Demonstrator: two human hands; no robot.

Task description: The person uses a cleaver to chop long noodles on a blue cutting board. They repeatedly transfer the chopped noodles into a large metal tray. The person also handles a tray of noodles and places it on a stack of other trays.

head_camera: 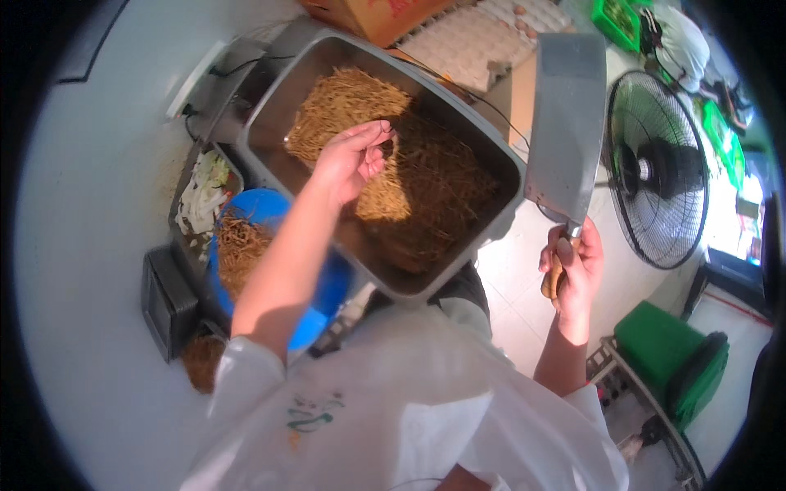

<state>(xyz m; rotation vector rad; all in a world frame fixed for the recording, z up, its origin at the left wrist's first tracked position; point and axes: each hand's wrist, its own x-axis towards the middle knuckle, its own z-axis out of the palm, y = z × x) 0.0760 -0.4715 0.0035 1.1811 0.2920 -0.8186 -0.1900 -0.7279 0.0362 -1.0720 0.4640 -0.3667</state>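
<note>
My left hand (pixel 356 162) is over a deep grey plastic tub (pixel 485 132), its fingers curled and thumb near the fingertips; whether a strand is between them I cannot tell. Dry straw-like shreds (pixel 350 101) lie in the tub, sunlit at the left and shaded at the right. My right hand (pixel 574 267), to the right of the tub, grips the wooden handle (pixel 556 276) of a large cleaver (pixel 566 123). The cleaver's broad grey blade points away from me, beside the tub's right rim.
A blue tub (pixel 261 202) of brown shreds stands left of the grey one, near a tray with pale cut vegetables (pixel 206 190). Egg trays (pixel 473 37) and a cardboard box (pixel 374 18) lie beyond. At right are a black fan (pixel 657 169), a green bin (pixel 660 344) and another person (pixel 678 43).
</note>
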